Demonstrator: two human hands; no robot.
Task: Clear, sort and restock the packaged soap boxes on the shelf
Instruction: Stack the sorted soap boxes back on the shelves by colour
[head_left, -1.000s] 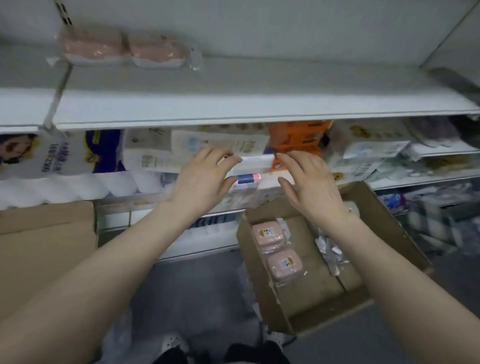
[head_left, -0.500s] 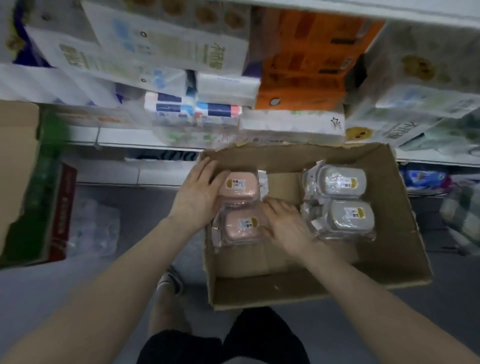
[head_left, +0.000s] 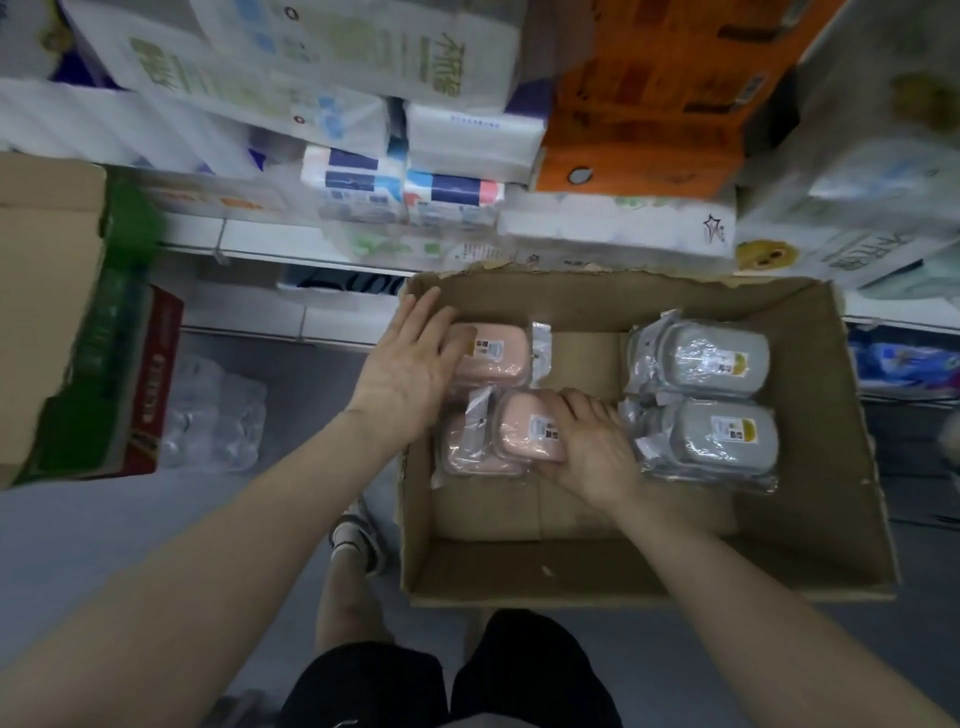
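Note:
An open cardboard box (head_left: 831, 519) sits on the floor below the shelf. In its left half lie pink soap boxes in clear wrap: one at the back (head_left: 493, 353), one at the front left (head_left: 467, 452), and one tilted up (head_left: 524, 428) over that one. My right hand (head_left: 587, 447) grips the tilted pink box from its right side. My left hand (head_left: 410, 364) rests flat on the left end of the back pink box, fingers spread. Two grey soap boxes (head_left: 711, 358) (head_left: 722, 436) lie in the right half.
Packs of tissue and paper rolls (head_left: 452, 130) and an orange pack (head_left: 649, 104) fill the shelf behind the box. A second carton with green and red print (head_left: 78, 338) stands at the left. My legs and a shoe (head_left: 358, 535) are beside the box on the grey floor.
My hands came down from the shelf into the box. Since half a second ago the right hand has closed on a pink soap box and tilted it up; the left hand stays on the back one.

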